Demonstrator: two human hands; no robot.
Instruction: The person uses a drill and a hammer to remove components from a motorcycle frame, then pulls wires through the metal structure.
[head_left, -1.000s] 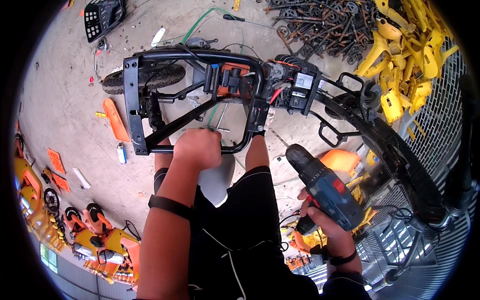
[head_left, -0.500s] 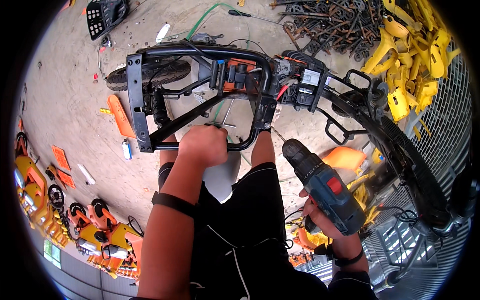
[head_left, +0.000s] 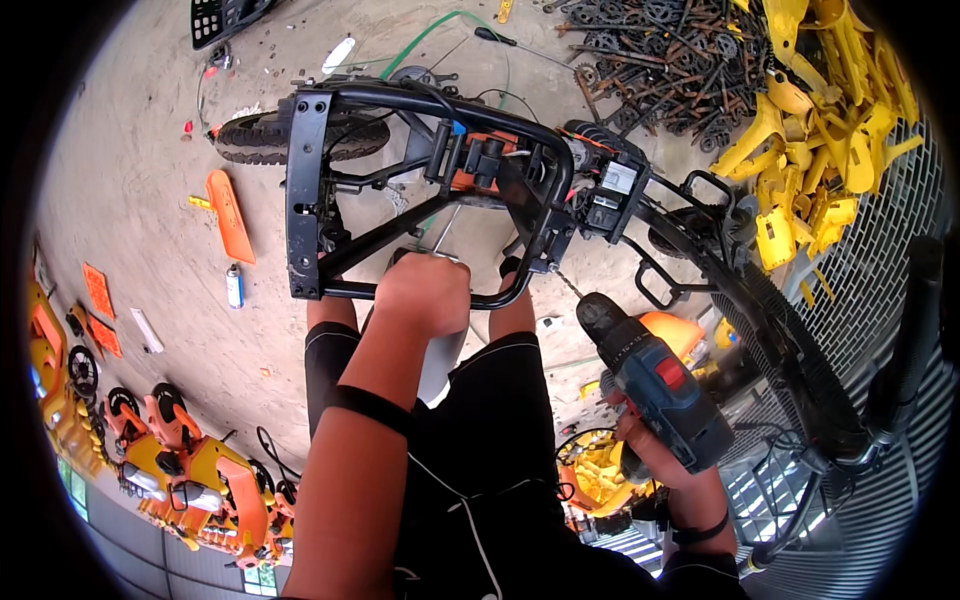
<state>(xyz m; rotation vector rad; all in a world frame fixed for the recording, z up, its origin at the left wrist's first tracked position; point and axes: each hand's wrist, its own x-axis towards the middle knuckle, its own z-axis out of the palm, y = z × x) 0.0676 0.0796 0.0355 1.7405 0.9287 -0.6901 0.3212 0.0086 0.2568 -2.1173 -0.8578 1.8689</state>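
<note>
My left hand (head_left: 425, 292) is closed round the near tube of a black bike frame (head_left: 303, 190) at its lower edge. In my right hand (head_left: 655, 448) is a dark blue cordless drill (head_left: 658, 378) with a red switch, pointing up and to the left. Its long bit (head_left: 569, 284) reaches a metal bracket (head_left: 545, 264) at the frame's corner, by a bolt or hole; whether it is inside cannot be made out. Behind the frame's end plate lies a black knobbly tyre (head_left: 250, 138). A black battery or control box (head_left: 608, 205) sits on the frame's right part.
Rusty cranks and rods (head_left: 670, 60) are heaped at the far right, beside yellow plastic panels (head_left: 860, 140). A screwdriver (head_left: 495, 37) lies behind the frame. At left are an orange fender (head_left: 230, 215) and a spray can (head_left: 234, 286). Handlebars (head_left: 900, 340) stand at right.
The frame has shifted a little to the right in view, with my left hand still on its tube. The drill has moved slightly right and down, its bit still at the bracket.
</note>
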